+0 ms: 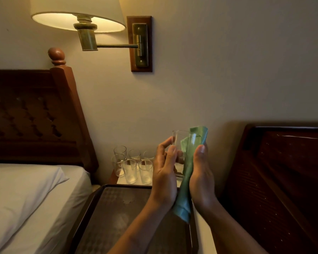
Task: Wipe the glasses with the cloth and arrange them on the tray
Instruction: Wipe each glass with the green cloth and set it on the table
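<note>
Cloth (186, 182) plain teal-green. Glass (182, 140) against it clear, same for the glasses (129, 170) behind. Tray (106, 226) dark brown with a faint repeating diamond weave. Headboard (26, 110) red-brown, tufted diamond pattern. Bedding (26, 198) white. Wall (228, 70) cream. Lampshade (77, 8) off-white, lamp arm (116, 46) brass.

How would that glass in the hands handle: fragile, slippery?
The glass looks thin-walled, so probably fragile and light. Its smooth sides may be slippery; the left hand grips it bare, the right hand holds the cloth against it. Tall and narrow, it might tip.
</note>
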Demonstrator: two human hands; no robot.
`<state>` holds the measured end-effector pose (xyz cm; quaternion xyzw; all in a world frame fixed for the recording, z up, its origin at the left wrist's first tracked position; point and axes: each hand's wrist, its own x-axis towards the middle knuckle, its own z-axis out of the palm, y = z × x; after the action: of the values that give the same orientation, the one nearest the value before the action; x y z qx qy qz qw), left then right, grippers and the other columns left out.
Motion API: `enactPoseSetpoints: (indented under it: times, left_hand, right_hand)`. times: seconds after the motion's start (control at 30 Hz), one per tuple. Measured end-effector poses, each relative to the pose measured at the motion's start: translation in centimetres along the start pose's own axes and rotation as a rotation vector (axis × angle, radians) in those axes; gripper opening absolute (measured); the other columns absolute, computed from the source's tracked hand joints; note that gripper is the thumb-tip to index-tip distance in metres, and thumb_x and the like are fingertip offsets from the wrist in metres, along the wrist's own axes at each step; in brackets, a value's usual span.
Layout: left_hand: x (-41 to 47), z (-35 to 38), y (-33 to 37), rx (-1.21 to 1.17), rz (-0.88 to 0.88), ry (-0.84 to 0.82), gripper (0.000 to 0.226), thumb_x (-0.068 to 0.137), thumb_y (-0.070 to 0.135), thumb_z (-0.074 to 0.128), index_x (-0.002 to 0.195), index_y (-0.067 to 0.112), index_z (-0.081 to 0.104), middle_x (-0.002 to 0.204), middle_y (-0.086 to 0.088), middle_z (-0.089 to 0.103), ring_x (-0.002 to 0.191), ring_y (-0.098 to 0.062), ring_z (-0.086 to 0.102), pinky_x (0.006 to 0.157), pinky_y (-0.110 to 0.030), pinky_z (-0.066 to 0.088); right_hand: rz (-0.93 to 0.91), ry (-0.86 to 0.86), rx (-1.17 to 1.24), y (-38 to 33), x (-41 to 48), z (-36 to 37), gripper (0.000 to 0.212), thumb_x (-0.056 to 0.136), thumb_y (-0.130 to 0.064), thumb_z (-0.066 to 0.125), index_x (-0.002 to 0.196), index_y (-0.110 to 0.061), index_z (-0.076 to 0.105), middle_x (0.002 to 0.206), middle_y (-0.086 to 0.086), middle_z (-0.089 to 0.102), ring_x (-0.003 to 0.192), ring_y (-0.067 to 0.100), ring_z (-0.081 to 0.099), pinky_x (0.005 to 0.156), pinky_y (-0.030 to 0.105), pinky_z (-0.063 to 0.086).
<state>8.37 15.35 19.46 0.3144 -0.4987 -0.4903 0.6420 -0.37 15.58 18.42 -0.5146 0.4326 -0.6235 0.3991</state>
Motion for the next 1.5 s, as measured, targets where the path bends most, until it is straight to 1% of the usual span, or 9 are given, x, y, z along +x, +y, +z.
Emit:
enactPoseSetpoints:
  times: [0.07,0.13,0.43,0.6,0.67,0.83,1.0,1.27,1.5]
  left_hand:
    - [-0.6,0.2,-0.2,0.002,0.006,-0.068,0.03,0.108,0.032,0.042,0.128,0.021,0.061,0.105,0.0,0.072,0.102,-0.007,0.066,0.083,-0.012,0.049]
    - [-0.9,0.3,-0.3,0.034,-0.004,-0.144,0.036,0.103,0.034,0.043,0.132,0.019,0.059,0.116,0.013,0.072,0.111,0.003,0.065,0.087,-0.008,0.047]
    - [0.6,-0.1,0.8,-0.01,-0.034,-0.023,0.048,0.097,0.039,0.048,0.139,0.018,0.048,0.101,-0.018,0.057,0.094,-0.023,0.06,0.08,-0.022,0.051]
    - [-1.2,0.0,0.1,-0.074,-0.105,-0.08,0.045,0.102,0.05,0.048,0.132,0.023,0.067,0.125,-0.015,0.068,0.121,-0.028,0.063,0.105,-0.044,0.051]
    - [-1.4,0.1,0.0,-0.01,-0.089,-0.146,0.049,0.091,0.054,0.05,0.133,0.034,0.065,0.133,-0.003,0.064,0.124,-0.009,0.061,0.101,-0.029,0.05]
    - [-0.1,-0.1,0.1,-0.032,-0.068,-0.1,0.055,0.099,0.043,0.062,0.148,0.03,0.041,0.115,-0.006,0.06,0.101,-0.008,0.068,0.091,-0.025,0.054]
    - [-0.1,-0.2,0.1,0.048,-0.017,-0.061,0.04,0.1,0.04,0.044,0.136,0.026,0.054,0.1,-0.01,0.064,0.096,-0.012,0.063,0.088,-0.021,0.053]
    - [-0.9,0.2,-0.5,-0.033,-0.121,-0.17,0.063,0.093,0.037,0.065,0.151,0.023,0.046,0.139,-0.016,0.059,0.124,-0.019,0.064,0.095,-0.025,0.054]
    - [0.3,-0.2,0.5,0.046,-0.068,-0.063,0.039,0.097,0.04,0.049,0.133,0.024,0.05,0.11,-0.02,0.062,0.095,-0.009,0.066,0.082,-0.019,0.053]
  right_hand:
    - [0.061,0.054,0.136,-1.3,1.2,-0.6,0.084,0.102,-0.073,0.021,0.137,-0.009,0.062,0.119,0.014,0.076,0.113,0.024,0.073,0.103,0.045,0.057]
    - [0.09,0.057,0.22,-1.8,2.4,-1.4,0.08,0.106,-0.064,0.019,0.128,-0.004,0.067,0.108,0.015,0.079,0.103,0.024,0.077,0.086,0.035,0.064]
    - [-0.049,-0.076,0.064,1.0,-1.1,0.5,0.094,0.087,-0.089,0.029,0.159,-0.03,0.04,0.148,-0.01,0.059,0.134,-0.006,0.054,0.097,0.004,0.045]
    - [0.057,0.026,0.257,-1.0,0.8,-1.0,0.082,0.098,-0.071,0.029,0.128,-0.003,0.066,0.103,0.012,0.08,0.096,0.019,0.078,0.073,0.022,0.06]
    - [0.089,0.029,0.271,-1.3,1.7,-1.7,0.076,0.103,-0.065,0.024,0.12,-0.007,0.07,0.098,0.012,0.081,0.091,0.021,0.08,0.069,0.024,0.061]
    - [0.069,0.012,0.259,-0.6,0.0,-0.4,0.068,0.097,-0.071,0.028,0.13,-0.027,0.067,0.124,-0.003,0.077,0.119,0.008,0.07,0.097,0.021,0.057]
    - [-0.023,-0.049,0.148,0.3,-1.0,0.4,0.099,0.081,-0.083,0.034,0.161,-0.025,0.038,0.153,-0.005,0.057,0.143,0.004,0.049,0.121,0.027,0.037]
    - [0.095,-0.008,0.31,-1.2,1.5,-1.8,0.079,0.102,-0.069,0.019,0.126,-0.012,0.07,0.115,0.012,0.079,0.113,0.024,0.074,0.089,0.028,0.062]
    - [0.04,-0.117,0.245,0.4,-0.9,0.3,0.097,0.08,-0.084,0.038,0.156,-0.025,0.045,0.139,-0.008,0.068,0.129,0.0,0.061,0.094,0.009,0.051]
